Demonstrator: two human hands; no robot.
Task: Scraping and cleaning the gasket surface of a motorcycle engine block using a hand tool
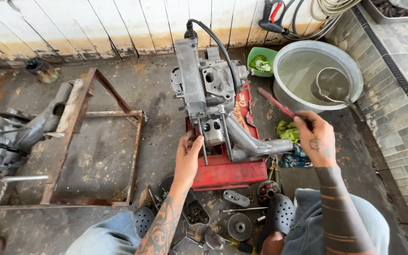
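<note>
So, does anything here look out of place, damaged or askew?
Mostly clutter: loose engine parts lie scattered on the stained floor by the person's knees. The engine sits propped on a red crate, steadied by the left hand; the right hand holds a red-handled brush.
</note>
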